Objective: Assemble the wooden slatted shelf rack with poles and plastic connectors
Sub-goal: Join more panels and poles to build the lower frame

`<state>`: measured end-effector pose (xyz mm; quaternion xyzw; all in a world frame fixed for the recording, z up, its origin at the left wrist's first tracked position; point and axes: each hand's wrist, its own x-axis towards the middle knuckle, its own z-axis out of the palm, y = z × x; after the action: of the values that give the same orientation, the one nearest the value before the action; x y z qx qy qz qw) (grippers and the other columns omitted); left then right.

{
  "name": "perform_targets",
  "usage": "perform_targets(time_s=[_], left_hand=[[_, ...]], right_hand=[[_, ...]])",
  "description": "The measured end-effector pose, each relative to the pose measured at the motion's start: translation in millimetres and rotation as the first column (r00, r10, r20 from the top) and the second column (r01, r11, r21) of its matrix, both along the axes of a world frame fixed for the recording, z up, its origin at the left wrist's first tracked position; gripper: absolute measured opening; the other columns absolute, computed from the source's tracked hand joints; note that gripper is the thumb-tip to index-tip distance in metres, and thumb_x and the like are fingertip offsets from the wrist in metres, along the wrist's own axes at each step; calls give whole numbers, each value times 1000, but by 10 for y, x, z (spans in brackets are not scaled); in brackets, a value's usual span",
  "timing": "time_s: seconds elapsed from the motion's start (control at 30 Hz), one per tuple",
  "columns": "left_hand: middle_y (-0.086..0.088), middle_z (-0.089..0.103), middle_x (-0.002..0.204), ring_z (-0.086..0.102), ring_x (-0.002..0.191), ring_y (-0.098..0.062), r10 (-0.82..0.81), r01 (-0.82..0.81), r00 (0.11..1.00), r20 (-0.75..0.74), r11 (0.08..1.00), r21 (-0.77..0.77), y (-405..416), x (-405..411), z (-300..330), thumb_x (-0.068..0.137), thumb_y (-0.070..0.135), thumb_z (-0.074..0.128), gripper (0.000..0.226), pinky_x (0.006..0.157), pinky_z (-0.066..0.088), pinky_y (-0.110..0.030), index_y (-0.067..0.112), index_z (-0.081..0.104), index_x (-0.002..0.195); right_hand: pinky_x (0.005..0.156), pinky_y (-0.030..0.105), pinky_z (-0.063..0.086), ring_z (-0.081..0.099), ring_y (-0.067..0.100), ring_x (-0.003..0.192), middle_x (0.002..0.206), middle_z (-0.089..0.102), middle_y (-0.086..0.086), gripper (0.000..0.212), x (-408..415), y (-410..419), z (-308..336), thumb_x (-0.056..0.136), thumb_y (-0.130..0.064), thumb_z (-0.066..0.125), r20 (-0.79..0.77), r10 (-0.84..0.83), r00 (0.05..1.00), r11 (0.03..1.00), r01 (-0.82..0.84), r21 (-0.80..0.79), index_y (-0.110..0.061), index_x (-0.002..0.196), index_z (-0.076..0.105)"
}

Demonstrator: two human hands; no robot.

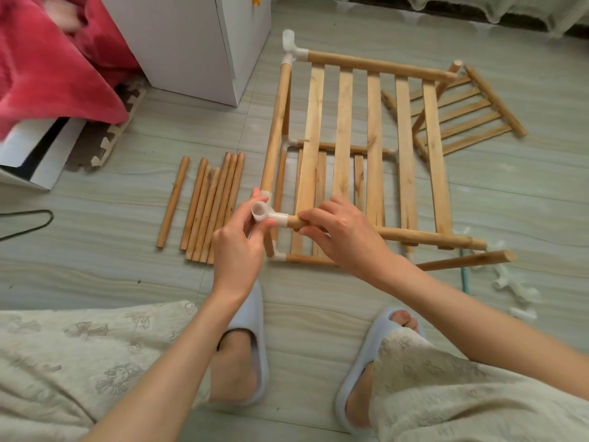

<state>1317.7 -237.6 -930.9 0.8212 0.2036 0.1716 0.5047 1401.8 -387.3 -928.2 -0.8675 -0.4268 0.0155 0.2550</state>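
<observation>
At frame centre, the left hand [237, 240] pinched a white plastic connector [266, 215] fitted on the near rail [414, 236] of the slatted shelf [373, 145]; the right hand [341, 231] gripped that rail, hiding part of it. Eight loose poles [207, 208] lay left of centre. Spare connectors [516, 290] at the right edge were too blurred to count.

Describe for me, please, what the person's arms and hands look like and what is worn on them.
Both forearms are bare, with no sleeves in view. The left hand and the right hand wear no gloves, and no rings, watch or bracelets show on the fingers or wrists. The fingernails look short and unpainted.
</observation>
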Motion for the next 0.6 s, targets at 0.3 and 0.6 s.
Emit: perform_targets(time_s=[0.3, 0.6], left_hand=[[2, 64, 114, 60, 103, -12, 40, -61, 992, -121, 983, -172, 433, 321, 45, 84, 9, 65, 33, 89, 49, -25, 27, 64, 111], [-14, 41, 134, 43, 123, -29, 227, -237, 957, -179, 971, -32, 306, 609, 82, 86, 35, 61, 62, 103, 38, -41, 5, 38, 134]], right_hand=[[71, 42, 53, 58, 27, 90, 103, 60, 10, 32, 98, -606, 154, 82, -26, 64, 122, -93, 988, 972, 117, -203, -10, 110, 64], [90, 30, 46, 51, 14, 107, 125, 50, -1, 50, 49, -1175, 314, 90, -41, 54, -114, -409, 905, 842, 326, -430, -19, 133, 46]])
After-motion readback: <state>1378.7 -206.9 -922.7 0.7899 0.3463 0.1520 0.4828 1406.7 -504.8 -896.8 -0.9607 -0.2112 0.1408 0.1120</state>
